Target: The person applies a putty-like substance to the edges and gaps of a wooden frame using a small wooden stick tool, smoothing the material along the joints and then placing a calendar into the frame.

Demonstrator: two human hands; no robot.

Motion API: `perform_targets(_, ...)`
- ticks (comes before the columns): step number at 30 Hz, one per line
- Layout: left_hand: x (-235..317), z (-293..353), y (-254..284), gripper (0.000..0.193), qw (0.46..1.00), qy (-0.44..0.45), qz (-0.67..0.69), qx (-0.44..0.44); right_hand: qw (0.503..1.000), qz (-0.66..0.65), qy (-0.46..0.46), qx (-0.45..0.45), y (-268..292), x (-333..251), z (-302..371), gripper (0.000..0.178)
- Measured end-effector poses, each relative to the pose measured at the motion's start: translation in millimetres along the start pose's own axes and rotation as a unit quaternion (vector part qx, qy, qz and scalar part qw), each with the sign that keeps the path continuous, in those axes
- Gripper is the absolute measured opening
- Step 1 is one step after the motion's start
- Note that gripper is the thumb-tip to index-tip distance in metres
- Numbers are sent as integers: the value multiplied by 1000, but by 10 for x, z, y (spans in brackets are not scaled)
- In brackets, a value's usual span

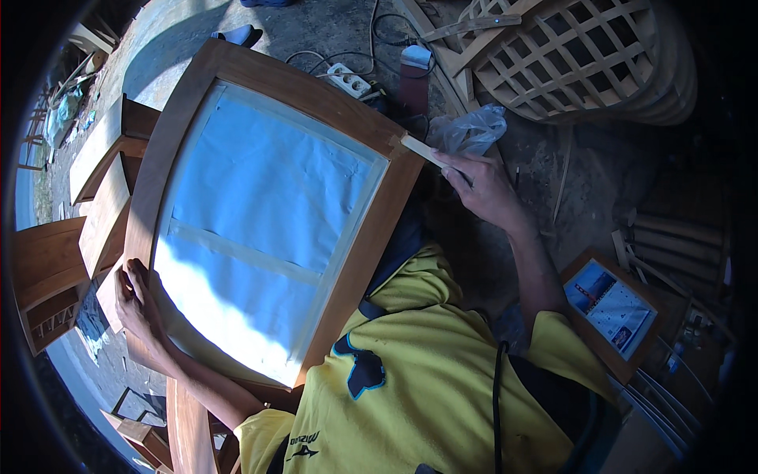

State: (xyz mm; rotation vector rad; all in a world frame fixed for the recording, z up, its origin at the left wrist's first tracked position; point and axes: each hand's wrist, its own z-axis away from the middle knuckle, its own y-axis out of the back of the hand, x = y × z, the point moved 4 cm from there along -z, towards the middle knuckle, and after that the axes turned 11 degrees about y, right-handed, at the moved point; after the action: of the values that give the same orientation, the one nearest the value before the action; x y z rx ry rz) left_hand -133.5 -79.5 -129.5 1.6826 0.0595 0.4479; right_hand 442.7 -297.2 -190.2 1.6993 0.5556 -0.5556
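Observation:
A large wooden-framed panel [382, 193] lies tilted in front of me, its middle covered with pale paper [260, 182] taped along the edges and across. My left hand [139, 304] is at the frame's left side, fingers bent and gripping its edge. My right hand [483, 188] is closed around a light-coloured flat strip [422, 149]. The strip's far end touches the frame's upper right corner, where the wood shows a paler patch. I cannot make out the strip's exact kind.
Curved wooden furniture parts [106, 209] stand at the left. Beyond the panel are a white power strip [348, 80] with cables and a clear plastic bag [472, 130]. A slatted wooden lattice [572, 59] is at the far right; a smaller framed picture [643, 304] lies at the right.

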Motion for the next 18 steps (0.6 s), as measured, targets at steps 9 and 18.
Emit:
perform_targets(9, -152, -110, -41, 70, 997, -41, -22, 57, 999, -1, -37, -37, -72, -144, 247, 36)
perform_targets(18, -84, -36, -37, 80, 998, -19, -39, 39, 998, -30, -61, 16, 123, 97, 384, 34)
